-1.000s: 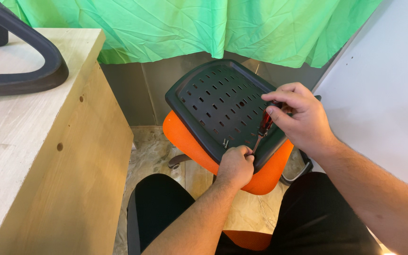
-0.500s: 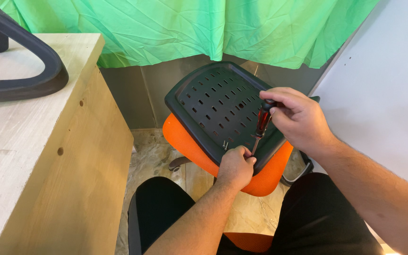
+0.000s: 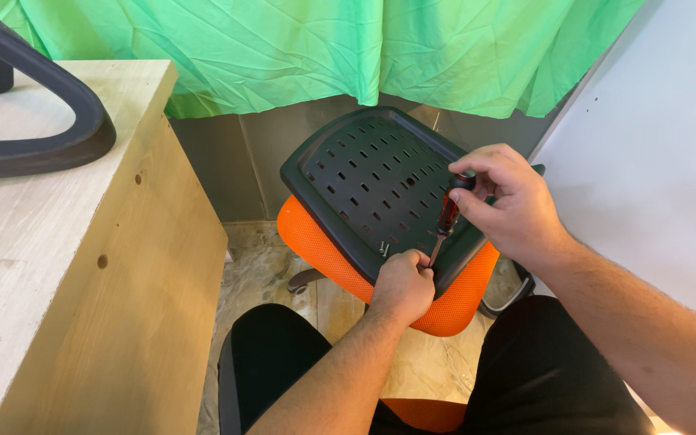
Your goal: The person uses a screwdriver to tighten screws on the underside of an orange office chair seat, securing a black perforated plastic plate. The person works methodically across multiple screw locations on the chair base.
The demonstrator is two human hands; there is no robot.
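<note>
Right hand (image 3: 509, 201) raised above the near right edge of the seat pan (image 3: 380, 189), wrist bent, forearm entering from the lower right; fingers and thumb clamped around the upper end of the screwdriver (image 3: 447, 216). Screwdriver held nearly upright, tilted slightly, with red-and-black handle and thin metal shaft pointing down to the pan's near edge. Left hand (image 3: 403, 283) set low at that same edge, forearm entering from the bottom centre; fingers curled together and pinched at the screwdriver tip, pressed against the pan; any small part held there hidden by the fingers. Seat pan: black moulded plastic, rounded corners, raised rim, rows of short slots across the face, tilted up toward the camera. Located in front of the knees, resting upside down with the orange mesh cushion (image 3: 316, 238) beneath it. Black trousers (image 3: 541, 379) visible at the bottom of the view. Wooden cabinet (image 3: 106, 306) at left, carrying a black curved armrest part (image 3: 58, 137) on top. Green cloth (image 3: 324, 48) hanging behind; white panel (image 3: 662, 161) at right.
</note>
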